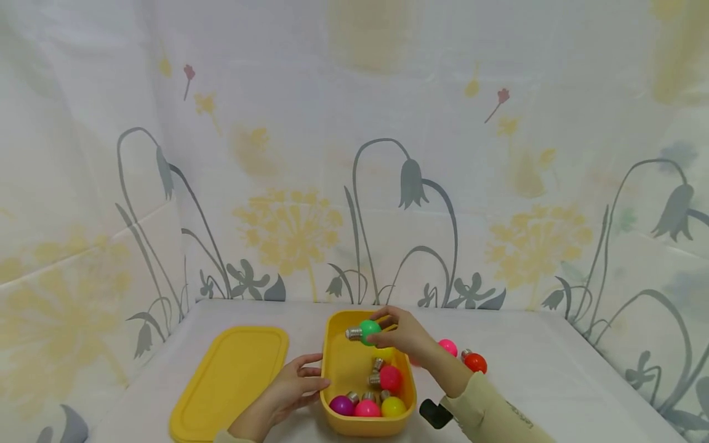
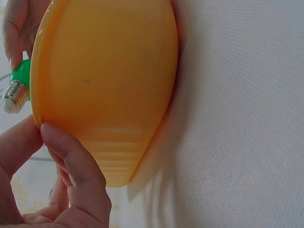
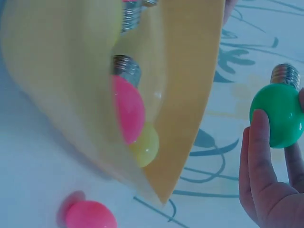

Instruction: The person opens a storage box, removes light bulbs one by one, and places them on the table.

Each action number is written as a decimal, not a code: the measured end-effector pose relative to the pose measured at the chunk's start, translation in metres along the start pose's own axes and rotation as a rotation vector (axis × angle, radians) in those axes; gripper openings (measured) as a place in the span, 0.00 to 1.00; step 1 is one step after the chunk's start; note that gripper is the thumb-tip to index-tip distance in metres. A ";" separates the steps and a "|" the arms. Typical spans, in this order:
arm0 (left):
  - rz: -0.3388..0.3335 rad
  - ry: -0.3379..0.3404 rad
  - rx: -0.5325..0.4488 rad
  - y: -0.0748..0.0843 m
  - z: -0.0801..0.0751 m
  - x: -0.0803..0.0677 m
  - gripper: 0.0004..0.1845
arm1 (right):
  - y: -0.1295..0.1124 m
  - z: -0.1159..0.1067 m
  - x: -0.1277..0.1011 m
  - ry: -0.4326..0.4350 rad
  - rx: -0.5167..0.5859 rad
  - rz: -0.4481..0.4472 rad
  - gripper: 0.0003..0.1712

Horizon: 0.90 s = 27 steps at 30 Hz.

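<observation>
A yellow plastic box (image 1: 339, 363) stands on the white table, with several coloured bulbs inside, among them a pink bulb (image 1: 390, 378) and a purple one (image 1: 341, 405). My right hand (image 1: 401, 332) pinches a green bulb (image 1: 368, 332) over the far end of the box, metal base pointing left. The green bulb (image 3: 278, 114) shows in the right wrist view beside the box wall (image 3: 190, 95). My left hand (image 1: 293, 384) rests against the box's left side, thumb and fingers on its rim (image 2: 42, 126). The green bulb (image 2: 20, 83) peeks past the box there.
A yellow lid (image 1: 229, 378) lies flat left of the box. Right of the box lie a pink bulb (image 1: 448, 347) and an orange-red bulb (image 1: 474, 362). A floral cloth (image 1: 354, 184) hangs behind and at both sides.
</observation>
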<state>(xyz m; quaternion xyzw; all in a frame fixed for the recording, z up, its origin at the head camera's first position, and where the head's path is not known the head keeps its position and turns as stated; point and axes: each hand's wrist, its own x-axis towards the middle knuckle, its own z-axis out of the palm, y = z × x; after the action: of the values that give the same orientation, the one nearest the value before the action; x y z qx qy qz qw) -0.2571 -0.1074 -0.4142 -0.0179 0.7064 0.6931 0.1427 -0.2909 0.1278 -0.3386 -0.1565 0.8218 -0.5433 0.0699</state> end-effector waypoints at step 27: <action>-0.022 0.005 -0.005 0.002 0.001 -0.001 0.34 | 0.033 -0.021 -0.041 0.237 -0.113 0.117 0.24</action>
<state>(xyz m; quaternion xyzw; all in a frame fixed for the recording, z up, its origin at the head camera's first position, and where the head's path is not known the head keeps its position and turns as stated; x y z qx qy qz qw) -0.2565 -0.1065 -0.4119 -0.0276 0.7048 0.6931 0.1486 -0.2647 0.1717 -0.3621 -0.0467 0.8613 -0.5059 -0.0049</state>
